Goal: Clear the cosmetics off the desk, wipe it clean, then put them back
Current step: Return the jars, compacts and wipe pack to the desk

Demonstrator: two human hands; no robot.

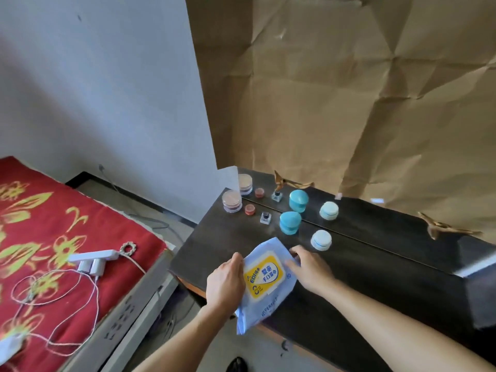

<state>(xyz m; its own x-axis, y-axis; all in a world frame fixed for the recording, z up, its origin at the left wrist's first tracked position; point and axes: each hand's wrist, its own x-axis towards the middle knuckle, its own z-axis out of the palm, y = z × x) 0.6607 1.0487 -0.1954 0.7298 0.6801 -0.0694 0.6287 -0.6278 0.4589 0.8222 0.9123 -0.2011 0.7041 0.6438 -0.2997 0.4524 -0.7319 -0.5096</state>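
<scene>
While the cosmetics stand on the desk (pixel 375 264), the task looks to be at its very beginning: nothing is cleared away yet and, as I judge, no wiping is done. Nearest, at the near left corner of the desk, the left hand (pixel 226 280) has its grip closed around the left edge of a blue wet wipes pack (pixel 264 277). The right hand (pixel 308 269) grips the right side of the same pack, with its fingers on top. The yellow label flap of the pack looks closed, so no wipe seems to be taken out.

Farther away, five things stand in a row from left to right: a clear powder jar (pixel 232 201), a small red pot (pixel 249 209), a small square glass bottle (pixel 265 218), a teal jar (pixel 290 222) and a pale blue jar (pixel 321 240). The last one is near the right hand. Behind them a second such row appears, probably a reflection in a mirror strip under the creased brown paper (pixel 349 103). What is left: to move all five away, to wipe, and to return them.
</scene>
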